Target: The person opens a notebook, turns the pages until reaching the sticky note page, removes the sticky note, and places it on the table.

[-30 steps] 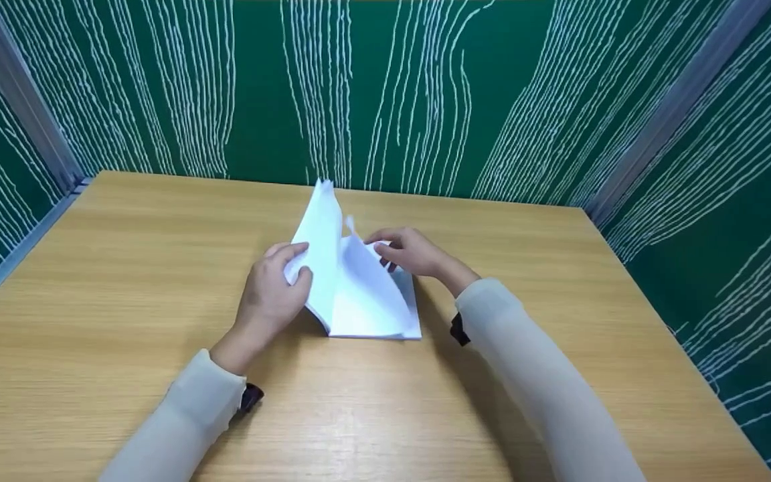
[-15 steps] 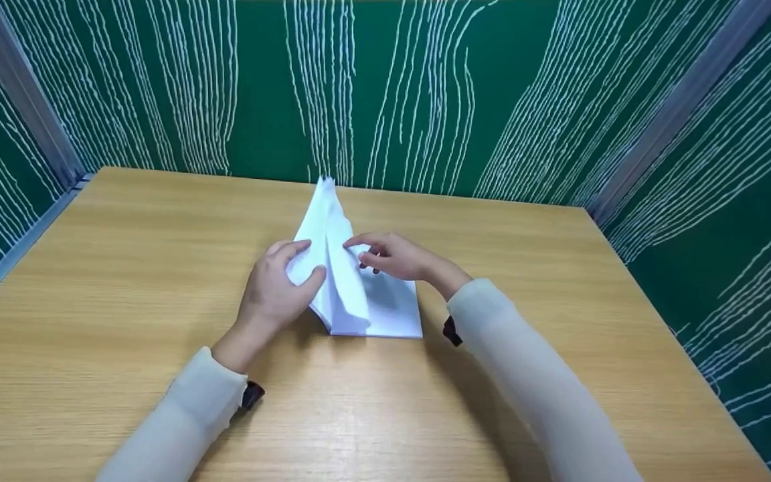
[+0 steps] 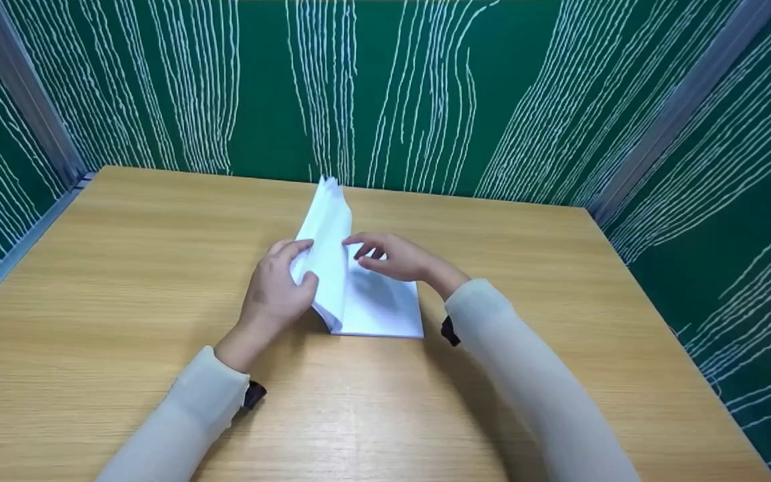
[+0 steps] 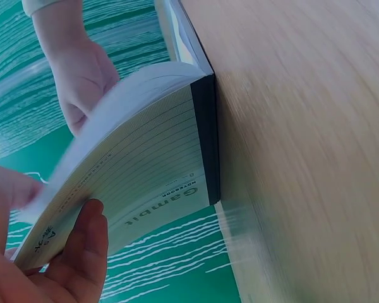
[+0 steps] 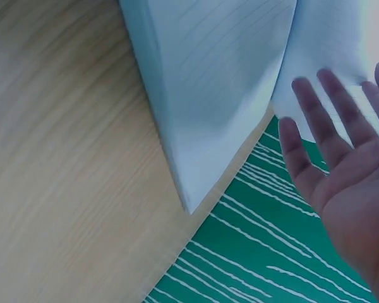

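A notebook with white ruled pages (image 3: 385, 311) is spread on the table, its left half raised at a steep angle. My left hand (image 3: 272, 284) grips that raised half, thumb over the pages and fingers behind the cover. In the left wrist view the lined cover (image 4: 145, 170) shows printed lettering and a dark spine strip (image 4: 206, 139). My right hand (image 3: 399, 256) has its fingers extended, the index fingertip at the edge of the raised pages. The right wrist view shows the same hand (image 5: 360, 183) with spread fingers in front of a page (image 5: 322, 38).
The wooden table (image 3: 124, 281) carries the notebook near its middle. Behind it rises a green wall (image 3: 265, 87) with white wavy lines, and another green panel (image 3: 760, 221) stands to the right. A grey metal post (image 3: 680, 114) marks the right corner.
A loose page has swung from the right side over to the raised left half, baring the right page. My right hand has shifted left and straightened its fingers; the left has kept its grip.
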